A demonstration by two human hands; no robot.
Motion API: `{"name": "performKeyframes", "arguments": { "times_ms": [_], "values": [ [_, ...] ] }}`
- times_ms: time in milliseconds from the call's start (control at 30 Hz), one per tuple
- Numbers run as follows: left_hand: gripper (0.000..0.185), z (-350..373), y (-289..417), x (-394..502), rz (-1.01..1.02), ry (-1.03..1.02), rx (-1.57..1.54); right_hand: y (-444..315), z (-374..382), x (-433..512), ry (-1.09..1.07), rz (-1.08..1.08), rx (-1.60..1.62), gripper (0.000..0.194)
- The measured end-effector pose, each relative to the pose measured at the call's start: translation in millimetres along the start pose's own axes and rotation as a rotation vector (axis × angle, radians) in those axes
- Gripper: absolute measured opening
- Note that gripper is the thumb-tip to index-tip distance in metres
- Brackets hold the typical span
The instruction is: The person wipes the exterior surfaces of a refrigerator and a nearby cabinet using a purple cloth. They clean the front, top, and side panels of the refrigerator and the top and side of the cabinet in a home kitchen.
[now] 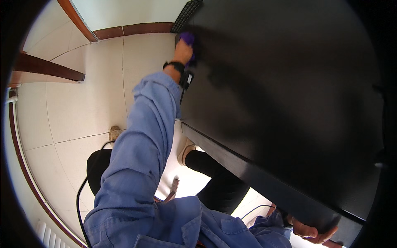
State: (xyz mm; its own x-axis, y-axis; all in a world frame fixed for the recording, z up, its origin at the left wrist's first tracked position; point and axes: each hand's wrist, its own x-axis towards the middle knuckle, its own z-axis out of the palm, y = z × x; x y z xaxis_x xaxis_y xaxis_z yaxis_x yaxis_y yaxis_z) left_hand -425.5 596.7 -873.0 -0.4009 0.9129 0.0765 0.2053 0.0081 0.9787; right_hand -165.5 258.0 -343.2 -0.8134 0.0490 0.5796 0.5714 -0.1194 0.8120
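Observation:
My left hand (184,51) is closed on a bunched purple cloth (187,37) at the far left edge of a large black panel-like surface (279,77). A black band circles that wrist, and a small black device (188,79) with a cable is beside it. At the lower right, my right hand (310,232) is at the near edge of the black surface, its fingers touching or close to the side face; whether it grips anything is unclear. Both arms wear blue sleeves. A dark shadow of an arm falls across the surface.
A black mesh object (187,14) stands at the back left corner. Pale floor tiles (86,105) lie to the left, with brown skirting (149,28) and a brown wooden leg (52,68). Black cables run beside my legs. Another wooden piece (173,189) is below me.

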Motion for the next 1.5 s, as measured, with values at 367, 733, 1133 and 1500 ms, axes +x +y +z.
{"name": "performKeyframes", "arguments": {
  "times_ms": [367,733,1133,1500],
  "values": [
    [0.039,9,-47,-16,-0.362,-0.064,-0.078,-9,10,0,-0.019,-0.013,0.037,0.054],
    [0.038,-32,16,-63,-0.166,-0.209,0.200,-9,2,-5,-0.017,0.094,0.110,0.053],
    [0.042,-52,165,-300,-0.362,-0.198,0.221,-6,-14,-2,-0.143,0.434,0.777,0.042],
    [0.066,-84,228,-249,0.246,-0.011,-0.042,-12,-20,-8,-0.099,0.449,0.468,0.048]
  ]
}}
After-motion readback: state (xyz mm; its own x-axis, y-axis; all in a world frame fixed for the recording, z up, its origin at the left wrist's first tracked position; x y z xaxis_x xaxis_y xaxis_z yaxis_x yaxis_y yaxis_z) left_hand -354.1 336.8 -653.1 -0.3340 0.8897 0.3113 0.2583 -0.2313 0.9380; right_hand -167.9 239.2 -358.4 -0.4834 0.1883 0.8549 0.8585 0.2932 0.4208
